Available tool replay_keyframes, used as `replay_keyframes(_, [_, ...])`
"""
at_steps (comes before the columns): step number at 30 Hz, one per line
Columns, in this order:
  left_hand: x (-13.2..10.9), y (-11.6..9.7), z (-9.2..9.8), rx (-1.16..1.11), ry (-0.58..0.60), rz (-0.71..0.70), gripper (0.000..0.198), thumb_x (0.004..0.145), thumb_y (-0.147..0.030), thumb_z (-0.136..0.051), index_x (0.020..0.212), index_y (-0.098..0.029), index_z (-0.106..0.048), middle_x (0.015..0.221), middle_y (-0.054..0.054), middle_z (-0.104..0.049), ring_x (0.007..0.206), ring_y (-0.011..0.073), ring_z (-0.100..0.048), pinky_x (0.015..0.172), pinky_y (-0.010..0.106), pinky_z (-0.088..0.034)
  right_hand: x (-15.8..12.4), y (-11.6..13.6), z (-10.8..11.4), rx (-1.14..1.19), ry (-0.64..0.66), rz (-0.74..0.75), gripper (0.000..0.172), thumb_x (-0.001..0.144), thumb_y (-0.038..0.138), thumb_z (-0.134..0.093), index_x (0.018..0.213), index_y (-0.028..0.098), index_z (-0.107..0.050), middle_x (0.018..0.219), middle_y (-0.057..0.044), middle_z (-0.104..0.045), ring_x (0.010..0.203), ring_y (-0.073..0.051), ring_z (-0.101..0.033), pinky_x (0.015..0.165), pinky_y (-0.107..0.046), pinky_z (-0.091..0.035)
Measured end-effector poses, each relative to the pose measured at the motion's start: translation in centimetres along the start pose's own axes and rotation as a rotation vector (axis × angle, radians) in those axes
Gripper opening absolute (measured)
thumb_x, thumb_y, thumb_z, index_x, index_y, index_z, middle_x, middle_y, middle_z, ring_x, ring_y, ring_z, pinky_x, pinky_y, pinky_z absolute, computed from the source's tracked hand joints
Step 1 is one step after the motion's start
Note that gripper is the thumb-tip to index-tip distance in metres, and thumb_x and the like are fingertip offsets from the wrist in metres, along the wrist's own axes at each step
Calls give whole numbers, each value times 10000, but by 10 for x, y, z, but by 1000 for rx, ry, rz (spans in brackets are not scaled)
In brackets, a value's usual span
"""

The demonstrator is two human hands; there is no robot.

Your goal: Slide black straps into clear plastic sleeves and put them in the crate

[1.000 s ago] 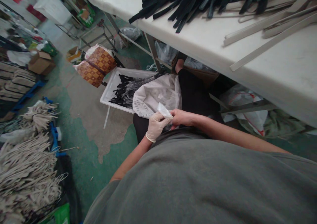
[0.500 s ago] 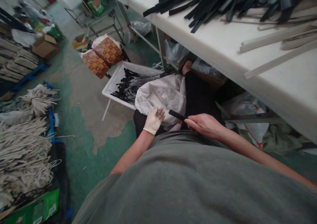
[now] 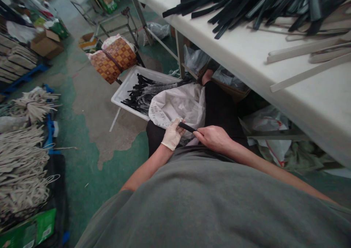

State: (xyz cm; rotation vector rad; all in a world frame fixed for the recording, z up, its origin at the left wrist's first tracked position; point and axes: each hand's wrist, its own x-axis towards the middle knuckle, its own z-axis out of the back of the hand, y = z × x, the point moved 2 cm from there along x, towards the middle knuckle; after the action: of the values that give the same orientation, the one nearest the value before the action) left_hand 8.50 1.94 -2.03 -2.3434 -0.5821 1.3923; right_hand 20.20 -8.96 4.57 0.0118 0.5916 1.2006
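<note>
A short length of black flat strip (image 3: 188,127) spans the space between my two hands, above my lap. My right hand (image 3: 213,138), bare, is closed around its near end. In a pale thin glove, my left hand (image 3: 172,134) pinches the far tip between thumb and fingers; the exact contact is partly hidden. Just beyond the hands, an open white sack (image 3: 161,111) with dark writing on its rim lies across my lap, with pale, crumpled contents. A white plastic tray (image 3: 124,94) past the sack contains a bundle of black strips (image 3: 148,89).
At the right, a white-topped table (image 3: 233,43) carries a heap of black strips (image 3: 241,6) and several pale strips (image 3: 307,48). A chair with a checkered cushion (image 3: 113,59) stands behind the tray. Bundles of beige cords (image 3: 22,160) lie at the left. Plastic bags (image 3: 271,123) sit under the table.
My right hand has moved left with the black strip, bringing its tip to my gloved left hand. The left fingers, spread before, have closed at the tip. The view has shifted slightly.
</note>
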Motion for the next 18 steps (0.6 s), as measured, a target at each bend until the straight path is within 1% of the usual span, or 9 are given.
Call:
replay_keyframes(3, [0, 3, 1, -29, 45, 13, 154, 848, -301, -676, 805, -157, -644, 805, 20, -706, 709, 118, -664, 736, 248, -491, 1, 0, 2, -7, 16, -16, 496, 984, 420, -326, 779, 193, -716, 783, -92, -731, 723, -210, -664, 564, -278, -299])
replay_keyframes(5, [2, 2, 3, -59, 53, 1, 139, 853, -288, -669, 806, -161, -638, 797, 13, -705, 705, 112, -662, 736, 246, -488, -1, -2, 3, -12, 19, -14, 490, 979, 419, -333, 756, 197, -709, 775, -85, -731, 715, -208, -660, 556, -280, -284])
replay_keyframes(8, [7, 0, 8, -71, 21, -49, 130, 840, -285, -684, 820, -171, -626, 797, 7, -708, 724, 108, -667, 747, 238, -479, -6, -3, 3, -31, -18, -9, 490, 977, 427, -335, 741, 197, -698, 769, -78, -729, 713, -205, -659, 548, -284, -268])
replay_keyframes(11, [12, 1, 10, -65, 0, -127, 158, 807, -304, -719, 850, -184, -626, 824, 5, -713, 769, 114, -677, 784, 243, -474, -9, 0, 2, -67, -64, 2, 495, 980, 426, -326, 762, 191, -703, 786, -83, -734, 726, -206, -664, 555, -285, -280])
replay_keyframes(14, [12, 3, 7, -82, 19, -171, 178, 784, -305, -740, 853, -189, -623, 842, 6, -716, 814, 124, -685, 822, 257, -478, -6, 4, 1, -94, -76, 4, 497, 985, 420, -315, 799, 187, -712, 809, -91, -742, 738, -206, -672, 561, -284, -298])
replay_keyframes(18, [9, 4, 3, -82, 28, -177, 172, 781, -300, -738, 831, -189, -616, 841, 3, -712, 834, 128, -683, 831, 263, -486, 0, 7, -2, -106, -61, -6, 489, 984, 417, -318, 836, 184, -722, 831, -101, -747, 755, -215, -682, 568, -280, -319])
